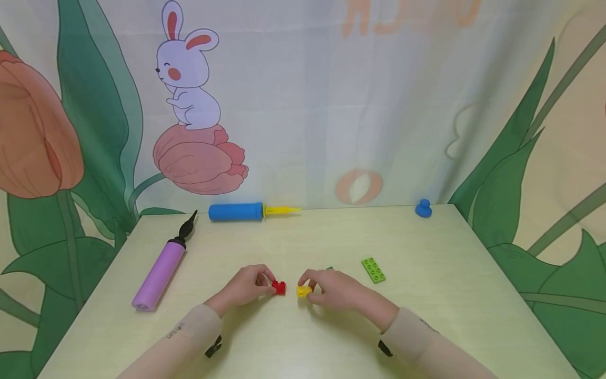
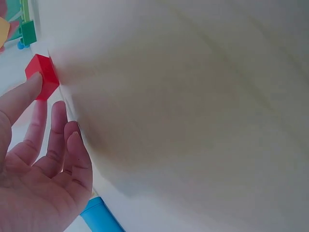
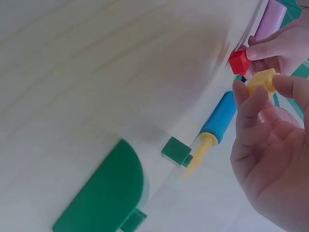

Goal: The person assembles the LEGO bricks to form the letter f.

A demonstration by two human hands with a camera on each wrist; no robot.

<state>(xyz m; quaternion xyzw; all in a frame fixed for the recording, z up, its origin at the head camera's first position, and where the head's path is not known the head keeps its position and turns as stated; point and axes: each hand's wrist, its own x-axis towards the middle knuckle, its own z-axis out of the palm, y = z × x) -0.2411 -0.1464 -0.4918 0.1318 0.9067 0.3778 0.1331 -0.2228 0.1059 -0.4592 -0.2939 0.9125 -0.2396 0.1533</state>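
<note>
In the head view a red toy brick (image 1: 279, 287) is at the middle of the table, its studs facing up. My left hand (image 1: 247, 285) pinches it between thumb and fingers, the other fingers loosely bent in the left wrist view. Just to the right, my right hand (image 1: 338, 291) pinches a yellow toy brick (image 1: 304, 291) between thumb and fingertips. A gap separates the two bricks. A small dark green brick (image 3: 176, 151) and a larger green piece with a rounded side (image 3: 106, 188) lie near my right hand, mostly hidden behind it from the head.
A bright green studded plate (image 1: 373, 270) lies beyond my right hand. A purple hand pump (image 1: 160, 273) lies at the left, a blue pump (image 1: 236, 212) with a yellow nozzle along the back edge. Near the back right corner stands a small blue rounded object (image 1: 423, 209). A printed curtain (image 1: 303, 105) hangs behind.
</note>
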